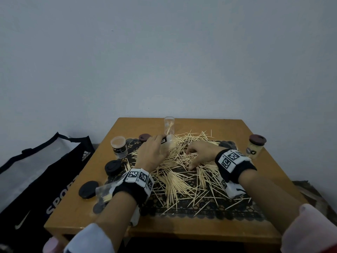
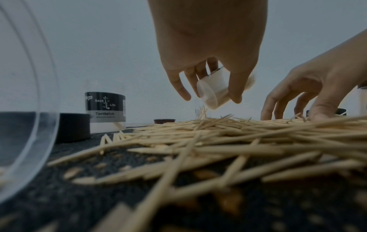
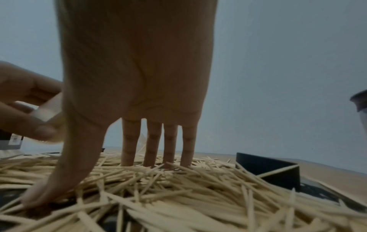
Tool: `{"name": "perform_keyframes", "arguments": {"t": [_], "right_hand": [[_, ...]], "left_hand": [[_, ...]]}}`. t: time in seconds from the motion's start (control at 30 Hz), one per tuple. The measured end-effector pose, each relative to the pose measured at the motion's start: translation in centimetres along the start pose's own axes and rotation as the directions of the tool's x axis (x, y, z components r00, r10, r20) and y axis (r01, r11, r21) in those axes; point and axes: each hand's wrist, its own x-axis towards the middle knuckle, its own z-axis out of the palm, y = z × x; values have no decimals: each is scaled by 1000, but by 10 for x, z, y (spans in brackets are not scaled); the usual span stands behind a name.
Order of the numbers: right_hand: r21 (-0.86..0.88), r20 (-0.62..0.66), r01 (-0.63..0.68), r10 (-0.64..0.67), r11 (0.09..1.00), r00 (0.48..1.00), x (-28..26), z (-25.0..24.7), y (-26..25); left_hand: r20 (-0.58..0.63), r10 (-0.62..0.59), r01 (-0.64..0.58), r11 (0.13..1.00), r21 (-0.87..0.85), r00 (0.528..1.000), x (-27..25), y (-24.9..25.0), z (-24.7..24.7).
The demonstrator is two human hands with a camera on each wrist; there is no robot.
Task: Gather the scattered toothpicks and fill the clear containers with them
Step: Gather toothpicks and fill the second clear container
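Wooden toothpicks (image 1: pixel 184 167) lie in a thick heap over a dark lace mat (image 1: pixel 209 207) in the middle of the table (image 1: pixel 273 179), so both hands work directly above them. The left hand (image 1: pixel 151 154) grips a small clear container (image 2: pixel 213 92) tilted on its side just above the far part of the heap, its base turned toward the left wrist camera. I think it is held low and slanted so that a bundle can slide in without a long carry (whether any toothpicks are in it I cannot tell).

The right hand (image 1: pixel 202 152) is spread with straight fingers (image 3: pixel 168 144) planted in the heap and the thumb pressing at its near edge, probably to rake a bundle together; it holds nothing yet.

An open labelled container (image 1: pixel 118 147) stands upright near the left table edge, a tall clear one (image 1: pixel 169 126) with a few toothpicks stands behind the heap, and a lidded jar (image 1: pixel 255 149) stands apart at the right. Black lids (image 1: pixel 113 167) lie beside the mat at the left, out of the way of the gathering. Most toothpicks are not yet collected.
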Motion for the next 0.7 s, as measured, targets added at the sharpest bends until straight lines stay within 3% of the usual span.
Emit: {"name": "perform_keyframes", "arguments": {"t": [0.2,0.37,0.57,0.7], "right_hand": [[-27,94,12,-9,1000,996,0,2,6],[-5,-94,71,-71,997,993,-1,2,4],[-74,14,40,-40,996,999,-1,2,2],[-29,-49,54,-55,998,997,-1,1,1]], "left_hand": [[12,8,-8,1000,-9,1000,-1,0,0],[17,11,-11,1000,-14,1000,-1,1,0],[19,14,-13,1000,-28,1000,-1,-1,2],[24,11,-11,1000,-23,1000,-1,0,1]]}}
